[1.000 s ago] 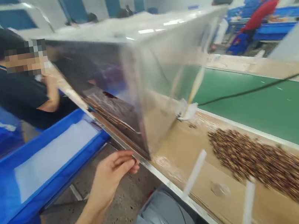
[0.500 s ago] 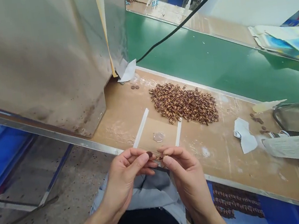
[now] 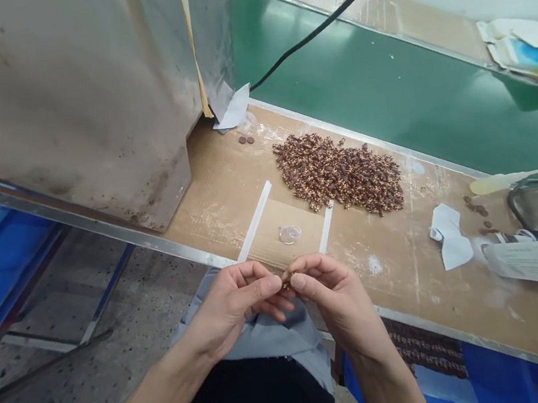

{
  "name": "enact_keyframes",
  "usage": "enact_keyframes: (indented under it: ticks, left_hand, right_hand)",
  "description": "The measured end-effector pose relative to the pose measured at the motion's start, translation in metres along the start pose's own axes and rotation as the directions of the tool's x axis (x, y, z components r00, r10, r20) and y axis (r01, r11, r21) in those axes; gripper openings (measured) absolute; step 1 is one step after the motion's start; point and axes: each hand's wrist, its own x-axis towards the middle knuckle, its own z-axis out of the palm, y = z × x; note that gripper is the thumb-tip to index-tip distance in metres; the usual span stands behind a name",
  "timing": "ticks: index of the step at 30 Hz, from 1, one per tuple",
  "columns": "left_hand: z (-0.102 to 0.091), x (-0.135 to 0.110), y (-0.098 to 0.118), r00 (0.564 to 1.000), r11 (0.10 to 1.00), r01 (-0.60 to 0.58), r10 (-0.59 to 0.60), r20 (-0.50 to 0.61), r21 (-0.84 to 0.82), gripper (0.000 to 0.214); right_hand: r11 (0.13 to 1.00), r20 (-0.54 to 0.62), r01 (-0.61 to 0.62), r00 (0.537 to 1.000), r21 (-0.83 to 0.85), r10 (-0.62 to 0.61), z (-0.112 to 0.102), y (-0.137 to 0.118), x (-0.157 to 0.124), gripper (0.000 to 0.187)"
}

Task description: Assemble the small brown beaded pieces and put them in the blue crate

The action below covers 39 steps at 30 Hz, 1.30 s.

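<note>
Over the table's front edge, my left hand and my right hand meet fingertip to fingertip, both closed in a pinch. Between them shows a small brown and gold part, pinched by my right thumb and fingers. A small brown disc was visible in my left pinch half a second ago; the fingers now hide it. Just beyond my hands lies a clear round plastic piece, between two white tape strips. Farther back is a heap of similar brown and gold parts.
Two brown discs lie by a large metal housing at left. White paper, more brown discs and a pale pointed bottle sit at right. A green belt runs behind; a black cable crosses it.
My fingertips have come together, and the brown disc in my left hand has gone out of sight between them. The camera view has shifted slightly.
</note>
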Motion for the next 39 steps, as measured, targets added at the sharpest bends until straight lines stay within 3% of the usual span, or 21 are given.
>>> enact_keyframes:
  ticks: [2, 4, 6, 8, 10, 13, 15, 18, 20, 25, 32, 39]
  left_hand:
    - [-0.004, 0.003, 0.000, 0.998, 0.992, 0.059, -0.058, 0.013, -0.107, 0.040]
    - [-0.005, 0.005, -0.002, 0.996, 0.968, 0.090, -0.094, -0.007, -0.235, 0.038]
    - [-0.005, 0.006, -0.003, 0.994, 0.938, 0.096, -0.108, -0.018, -0.332, 0.040]
    - [-0.004, 0.006, -0.003, 0.995, 0.919, 0.096, -0.101, 0.005, -0.381, 0.043]
    - [-0.003, 0.007, -0.003, 0.996, 0.912, 0.090, -0.077, 0.050, -0.400, 0.040]
    - [-0.005, 0.009, 0.000, 0.994, 0.913, 0.070, -0.031, 0.103, -0.402, 0.031]
    - [-0.009, 0.014, 0.004, 0.994, 0.930, 0.035, 0.004, 0.106, -0.366, 0.030]
    - [-0.018, 0.023, 0.013, 0.993, 0.960, -0.065, 0.089, 0.075, -0.272, 0.033]
    - [-0.025, 0.029, 0.018, 0.986, 0.963, -0.150, 0.164, 0.042, -0.225, 0.032]
    - [-0.034, 0.036, 0.018, 0.957, 0.939, -0.290, 0.290, -0.025, -0.185, 0.029]
    - [-0.030, 0.037, 0.012, 0.942, 0.919, -0.331, 0.335, -0.017, -0.213, 0.026]
    - [-0.032, 0.038, 0.011, 0.937, 0.912, -0.336, 0.350, 0.019, -0.236, 0.023]
  right_hand:
    - [0.999, -0.058, 0.050, 0.997, -0.015, -0.050, -0.008, -0.002, 0.000, 0.032]
    - [0.983, -0.219, 0.157, 0.960, -0.099, -0.175, -0.022, -0.004, 0.001, 0.030]
    - [0.922, -0.381, 0.241, 0.856, -0.303, -0.349, -0.042, -0.004, 0.004, 0.028]
    - [0.792, -0.422, 0.240, 0.740, -0.562, -0.523, -0.063, -0.001, 0.007, 0.025]
    - [0.625, -0.341, 0.216, 0.683, -0.751, -0.646, -0.082, 0.004, 0.011, 0.022]
    - [0.469, -0.202, 0.234, 0.678, -0.852, -0.706, -0.096, 0.013, 0.014, 0.020]
    - [0.471, -0.200, 0.249, 0.671, -0.846, -0.714, -0.095, 0.016, 0.015, 0.020]
    - [0.545, -0.250, 0.300, 0.651, -0.783, -0.717, -0.081, 0.013, 0.015, 0.018]
    - [0.547, -0.203, 0.371, 0.659, -0.750, -0.725, -0.066, 0.007, 0.017, 0.014]
    - [0.354, 0.036, 0.476, 0.635, -0.805, -0.772, -0.035, -0.008, 0.030, 0.006]
    - [0.085, 0.265, 0.535, 0.545, -0.841, -0.796, -0.024, -0.009, 0.046, 0.013]
    - [-0.021, 0.362, 0.550, 0.520, -0.835, -0.773, -0.021, -0.011, 0.045, 0.020]
